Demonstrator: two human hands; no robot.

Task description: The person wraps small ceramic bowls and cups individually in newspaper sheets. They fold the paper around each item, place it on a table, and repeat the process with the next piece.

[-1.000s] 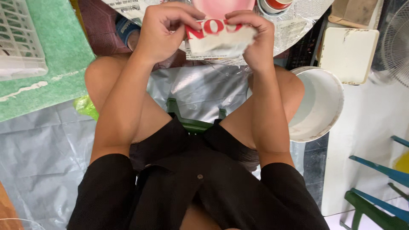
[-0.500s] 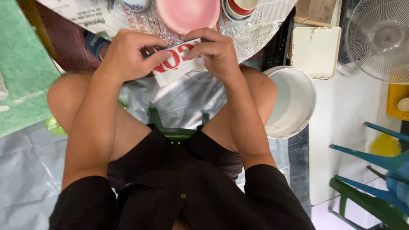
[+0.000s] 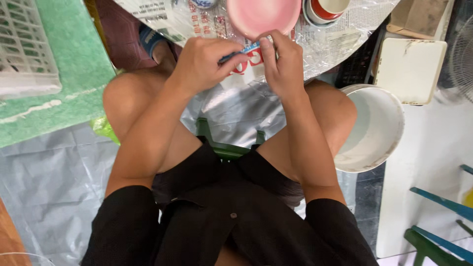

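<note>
— What's changed with that paper (image 3: pixel 245 66)?
— It's folded narrower than a moment ago. Left hand (image 3: pixel 199 64) and right hand (image 3: pixel 281 66) both pinch it, just near the pink bowl (image 3: pixel 263 15) on the counter (image 3: pixel 340 37).

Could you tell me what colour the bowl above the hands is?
Pink bowl, head view.

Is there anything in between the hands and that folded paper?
No. Both the left hand and the right hand already pinch the folded paper directly, just below the pink bowl. Nothing visible sits between them.
</note>
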